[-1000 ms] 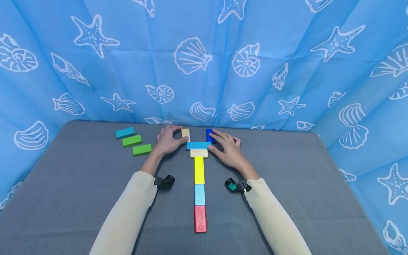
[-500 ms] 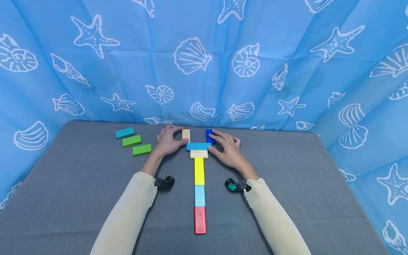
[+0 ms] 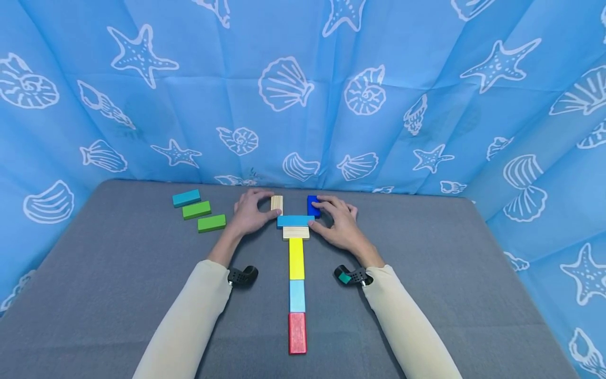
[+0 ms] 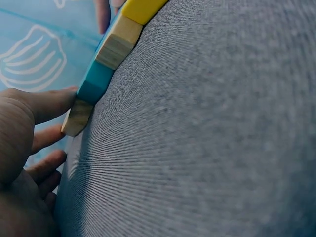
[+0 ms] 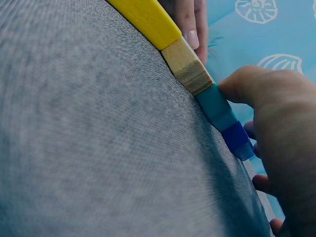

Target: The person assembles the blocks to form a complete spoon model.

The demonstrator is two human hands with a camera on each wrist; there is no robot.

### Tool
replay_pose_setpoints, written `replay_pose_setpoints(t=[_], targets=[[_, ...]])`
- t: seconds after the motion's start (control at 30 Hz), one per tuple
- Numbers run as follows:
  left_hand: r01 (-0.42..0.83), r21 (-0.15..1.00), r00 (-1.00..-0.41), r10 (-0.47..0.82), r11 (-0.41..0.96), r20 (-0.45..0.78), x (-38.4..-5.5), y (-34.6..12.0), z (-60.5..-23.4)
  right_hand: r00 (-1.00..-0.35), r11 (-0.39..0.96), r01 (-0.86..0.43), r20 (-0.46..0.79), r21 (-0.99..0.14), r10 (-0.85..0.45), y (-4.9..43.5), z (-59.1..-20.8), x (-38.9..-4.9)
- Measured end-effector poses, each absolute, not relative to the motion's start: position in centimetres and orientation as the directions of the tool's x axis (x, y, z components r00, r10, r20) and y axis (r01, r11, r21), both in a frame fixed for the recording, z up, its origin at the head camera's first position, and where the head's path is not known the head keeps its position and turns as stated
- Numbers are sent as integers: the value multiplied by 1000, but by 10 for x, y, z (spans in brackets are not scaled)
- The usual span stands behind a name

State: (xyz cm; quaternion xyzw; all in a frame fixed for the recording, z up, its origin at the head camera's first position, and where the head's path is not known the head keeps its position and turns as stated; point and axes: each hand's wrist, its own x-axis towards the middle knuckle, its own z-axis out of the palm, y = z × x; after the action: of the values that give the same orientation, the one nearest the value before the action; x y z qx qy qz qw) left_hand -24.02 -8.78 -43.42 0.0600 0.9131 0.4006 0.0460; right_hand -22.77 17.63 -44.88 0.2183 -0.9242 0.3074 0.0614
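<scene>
A line of wooden blocks runs toward me, ending in a red block (image 3: 298, 333), then a light blue block (image 3: 297, 296) and a yellow block (image 3: 296, 258). Beyond them a plain wood block (image 3: 295, 232) and a teal-blue block (image 3: 292, 221) lie crosswise. Behind its two ends stand another plain wood block (image 3: 276, 205) and a dark blue block (image 3: 310, 206), pointing away. My left hand (image 3: 248, 213) pinches the left plain block between thumb and index finger. My right hand (image 3: 340, 221) holds the dark blue block, its thumb at the teal-blue block's right end.
On the left lie a spare teal block (image 3: 187, 198) and two green blocks (image 3: 196, 210), apart from the line. The grey cloth-covered table (image 3: 426, 289) ends at the back against a blue curtain (image 3: 303, 131) printed with shells.
The whole line of blocks has slid slightly toward me, along with the two end blocks. Both hands keep their holds and move a little with them. The spare blocks stay put.
</scene>
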Motion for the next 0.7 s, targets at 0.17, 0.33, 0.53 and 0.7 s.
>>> replay_pose_setpoints(t=[0.17, 0.33, 0.53, 0.7], targets=[[82, 737, -989, 148, 670, -25, -239, -88, -434, -896, 710, -444, 256, -547, -363, 176, -448, -227], [100, 758, -988, 152, 645, 1, -237, -89, -435, -893, 699, -450, 267, -556, -363, 177, -449, -226], [126, 806, -989, 135, 578, 58, -224, -104, -430, -893, 692, -451, 278, -563, -355, 177, -449, -226], [146, 794, -989, 83, 591, 121, -207, -130, -421, -892, 696, -452, 283, -558, -352, 177, -450, -227]])
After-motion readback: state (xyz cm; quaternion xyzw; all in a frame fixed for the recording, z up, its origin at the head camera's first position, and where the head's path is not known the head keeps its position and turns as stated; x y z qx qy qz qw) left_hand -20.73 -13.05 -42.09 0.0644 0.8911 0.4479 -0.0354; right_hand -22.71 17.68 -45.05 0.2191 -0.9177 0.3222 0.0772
